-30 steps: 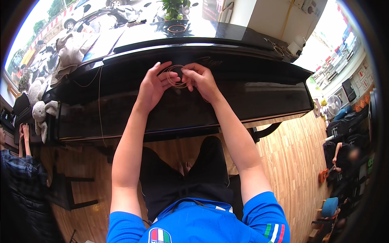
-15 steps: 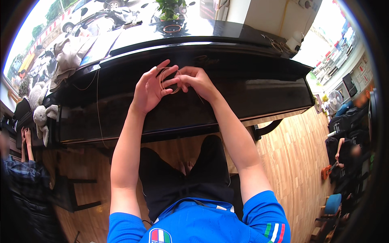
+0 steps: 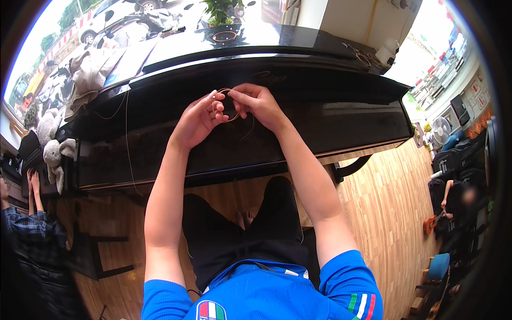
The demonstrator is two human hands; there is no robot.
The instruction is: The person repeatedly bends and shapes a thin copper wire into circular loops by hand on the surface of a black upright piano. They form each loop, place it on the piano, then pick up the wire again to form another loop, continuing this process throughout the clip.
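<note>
In front of the black upright piano (image 3: 330, 114) I hold a loose coil of thin copper-coloured string (image 3: 223, 89) up between my two hands. My left hand (image 3: 197, 124) has its thumb and fingers curled in on the coil's left side. Opposite it, my right hand (image 3: 260, 105) pinches the coil's right side between thumb and fingers. A thin tail of the string hangs down below my right hand. My fingers partly cover the coil, so the number of turns cannot be made out.
On the piano top lie another ring of string (image 3: 225, 36), a potted plant (image 3: 220, 13) and a tangled cord (image 3: 364, 55). A strand (image 3: 128, 138) hangs down the front at left, near a plush rabbit (image 3: 53, 152). One person sits left; another holds a small guitar (image 3: 429, 226) at right.
My left hand's spread fingers have closed in on the coil, and the coil now sits between both hands. The tail below my right hand has swung to the left.
</note>
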